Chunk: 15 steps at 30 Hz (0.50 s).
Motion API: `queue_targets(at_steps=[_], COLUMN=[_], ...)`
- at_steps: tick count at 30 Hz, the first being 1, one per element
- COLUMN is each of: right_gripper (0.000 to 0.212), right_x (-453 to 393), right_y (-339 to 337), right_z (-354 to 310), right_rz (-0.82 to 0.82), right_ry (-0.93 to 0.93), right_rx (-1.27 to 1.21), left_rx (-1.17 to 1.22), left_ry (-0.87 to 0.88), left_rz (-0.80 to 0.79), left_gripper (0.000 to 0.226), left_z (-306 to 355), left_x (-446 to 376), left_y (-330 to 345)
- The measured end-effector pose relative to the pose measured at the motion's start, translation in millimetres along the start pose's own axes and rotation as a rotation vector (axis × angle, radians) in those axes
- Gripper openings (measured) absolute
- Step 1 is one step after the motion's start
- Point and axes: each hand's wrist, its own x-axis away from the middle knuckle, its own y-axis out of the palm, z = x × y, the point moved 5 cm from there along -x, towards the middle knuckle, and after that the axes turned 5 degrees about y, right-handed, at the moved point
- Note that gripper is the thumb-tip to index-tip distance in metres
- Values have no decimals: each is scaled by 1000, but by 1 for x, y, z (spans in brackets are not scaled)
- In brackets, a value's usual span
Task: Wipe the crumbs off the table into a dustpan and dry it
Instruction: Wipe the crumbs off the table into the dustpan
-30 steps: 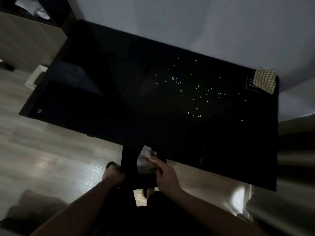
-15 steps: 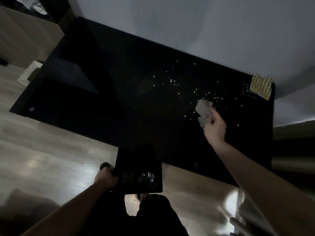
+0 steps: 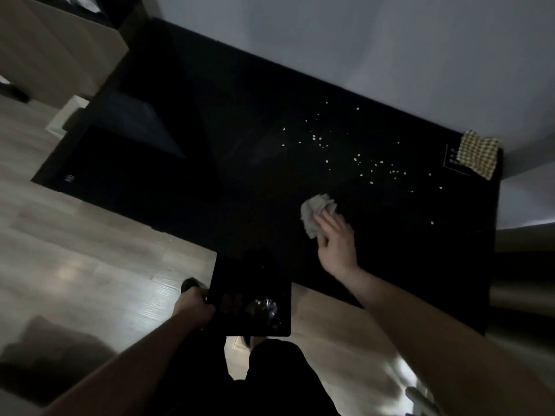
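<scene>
Half a second on, the right hand [image 3: 336, 241] has dragged its crumpled grey rag [image 3: 315, 214] back from the crumbs [image 3: 372, 166] toward six o'clock on the black table [image 3: 210, 181], fingers pressing it flat. The left hand [image 3: 195, 304] still grips the black dustpan [image 3: 249, 298] at the table's near edge; the checkered cloth [image 3: 477, 153] stays at two o'clock.

Both forearms are bare, with no sleeves, watch or rings visible. The left hand [image 3: 193, 304] and right hand [image 3: 336, 244] wear no gloves. Dark trousers [image 3: 270, 382] cover the 2 legs.
</scene>
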Motion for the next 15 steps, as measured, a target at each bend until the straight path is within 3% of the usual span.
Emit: queue_targets(at_steps=[6, 11, 15], right_gripper=[51, 50, 49], right_x=[100, 133, 117], right_y=[47, 48, 16], right_z=[-68, -85, -80], right_rz=[-131, -295, -214], right_ry=[-202, -8, 87], right_rx=[-298, -548, -673], left_rx=[72, 68, 54], left_ry=[-2, -16, -32], left_rz=[16, 13, -4], left_gripper=[35, 29, 33], left_z=[-1, 0, -7], left_x=[2, 5, 1], left_y=[-1, -2, -1])
